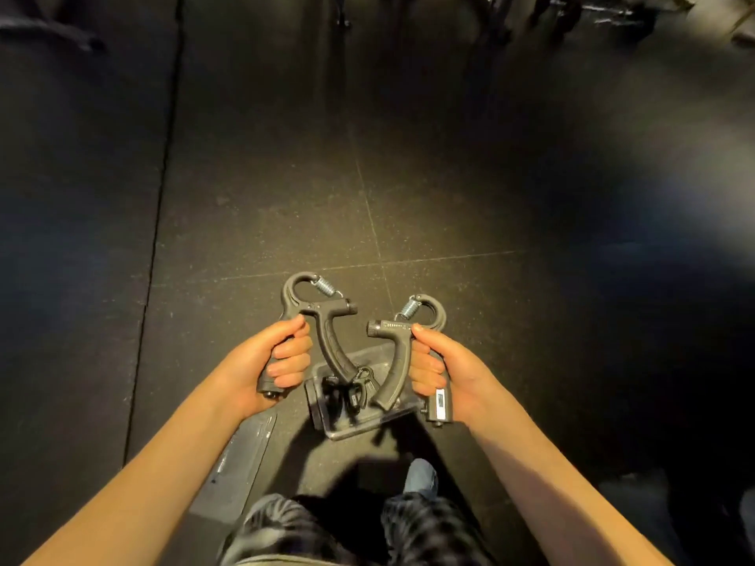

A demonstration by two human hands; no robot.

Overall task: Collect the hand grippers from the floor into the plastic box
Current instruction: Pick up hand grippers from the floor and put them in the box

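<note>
Both hands are full: the left hand (265, 361) curls round a handle of one black hand gripper (322, 316), the right hand (441, 371) round a second hand gripper (392, 361), both held over the clear plastic box (351, 433) on the speckled rubber floor (408, 198). A third gripper (356, 388) already lies inside. Best to lower each handle-first and release low (hard plastic, coiled steel springs, hooked tops), angled so the hooks don't snag.

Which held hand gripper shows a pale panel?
The hand gripper in the right hand; its gripped handle bears a pale panel. The left hand holds a gripper without one.
</note>
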